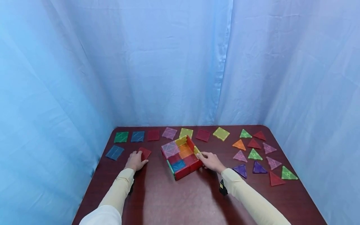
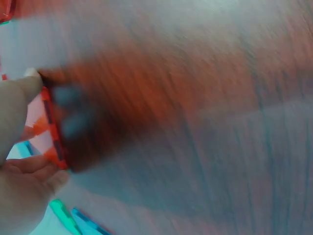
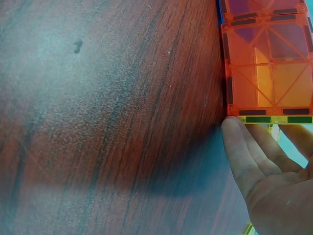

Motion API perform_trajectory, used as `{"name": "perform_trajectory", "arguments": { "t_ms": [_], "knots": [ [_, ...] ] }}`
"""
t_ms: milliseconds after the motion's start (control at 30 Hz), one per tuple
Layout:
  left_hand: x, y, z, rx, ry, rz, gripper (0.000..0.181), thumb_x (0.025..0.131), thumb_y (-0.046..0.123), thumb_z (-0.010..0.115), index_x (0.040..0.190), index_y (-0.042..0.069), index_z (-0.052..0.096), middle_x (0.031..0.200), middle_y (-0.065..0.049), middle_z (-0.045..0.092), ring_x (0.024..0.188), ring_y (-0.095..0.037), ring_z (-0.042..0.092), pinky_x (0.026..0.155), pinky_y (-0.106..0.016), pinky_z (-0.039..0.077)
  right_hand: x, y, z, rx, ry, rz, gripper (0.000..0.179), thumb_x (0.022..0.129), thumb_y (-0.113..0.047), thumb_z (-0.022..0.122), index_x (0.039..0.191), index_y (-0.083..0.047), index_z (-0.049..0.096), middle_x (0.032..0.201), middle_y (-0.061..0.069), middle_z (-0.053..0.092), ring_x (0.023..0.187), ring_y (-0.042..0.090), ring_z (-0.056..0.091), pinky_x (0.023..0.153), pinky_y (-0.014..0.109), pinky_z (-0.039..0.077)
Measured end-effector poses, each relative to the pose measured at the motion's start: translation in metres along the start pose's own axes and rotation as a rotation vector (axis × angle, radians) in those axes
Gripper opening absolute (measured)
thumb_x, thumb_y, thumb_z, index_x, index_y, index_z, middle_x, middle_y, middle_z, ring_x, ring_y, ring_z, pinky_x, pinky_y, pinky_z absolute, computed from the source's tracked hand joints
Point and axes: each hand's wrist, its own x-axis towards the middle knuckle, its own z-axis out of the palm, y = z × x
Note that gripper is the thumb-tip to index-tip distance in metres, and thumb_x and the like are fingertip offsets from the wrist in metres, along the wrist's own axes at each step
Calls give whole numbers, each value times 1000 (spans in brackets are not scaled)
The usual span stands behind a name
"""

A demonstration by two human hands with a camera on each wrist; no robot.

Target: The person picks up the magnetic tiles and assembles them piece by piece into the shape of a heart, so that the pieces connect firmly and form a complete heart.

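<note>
My left hand (image 1: 136, 161) pinches a red square magnetic tile (image 1: 145, 153) at the table's left. In the left wrist view the red tile (image 2: 55, 129) stands on edge between thumb and fingers. Mid-table sits a box of magnetic tiles (image 1: 187, 170), with red, yellow and green walls. One pink-purple square tile (image 1: 170, 149) covers its back left corner; orange, red and blue show inside. My right hand (image 1: 211, 161) grips the box's right side at a yellow wall tile (image 1: 197, 151). The right wrist view shows fingertips right at that yellow tile's edge (image 3: 271, 119), beside a red-orange wall (image 3: 269, 68).
Along the back lie square tiles, among them green (image 1: 121, 137), blue (image 1: 137, 136), red (image 1: 203, 135) and yellow (image 1: 221, 133). Another blue square (image 1: 115, 152) lies at the left edge. Several triangle tiles, such as purple (image 1: 240, 171) and green (image 1: 288, 173), spread over the right side.
</note>
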Motion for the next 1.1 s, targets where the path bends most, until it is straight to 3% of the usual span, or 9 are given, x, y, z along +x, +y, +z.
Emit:
{"name": "perform_trajectory", "arguments": {
  "t_ms": [133,333,467,600,733,867,1100],
  "knots": [
    [2,4,-5,7,-3,5,64,89,26,77,137,-6,50,118,-31,55,110,-45,55,93,-58,52,0,-1,0,8,5,-8,49,102,-45,57,139,-13,63,93,4,69,68,18,62,64,32,59],
    [9,16,-23,-73,43,9,73,85,24,75,147,-1,45,128,-31,53,114,-44,51,93,-57,52,3,0,1,0,-8,-14,52,102,-47,57,141,-13,61,88,3,68,67,16,61,64,31,58],
    [20,38,-47,-154,122,63,78,85,25,76,151,3,42,140,-30,49,124,-45,48,97,-59,52,3,-1,-1,-5,10,-9,51,102,-45,56,142,-13,60,90,4,68,67,17,60,64,31,57],
    [31,71,-65,-197,168,180,78,84,28,79,151,7,45,146,-25,47,132,-43,45,103,-57,49,1,-3,-3,-22,19,-6,51,103,-45,56,142,-13,60,87,5,67,66,17,61,62,30,56],
    [36,111,-72,-215,141,317,79,84,30,80,153,14,45,148,-18,49,134,-36,46,104,-52,51,0,-4,-4,-29,32,-9,51,102,-46,57,140,-12,62,83,5,66,65,17,61,61,29,56],
    [38,145,-76,-215,91,395,79,85,30,80,155,20,43,148,-15,50,132,-32,47,99,-50,54,0,-2,-2,-30,26,-5,50,102,-46,57,139,-13,63,85,3,66,66,17,62,63,31,57],
    [43,174,-66,-177,-9,399,80,88,32,77,157,24,39,153,-12,46,132,-31,47,100,-51,53,-2,-2,1,-26,21,-6,47,103,-43,57,138,-13,63,77,4,64,65,18,62,62,30,57]
  ]
}}
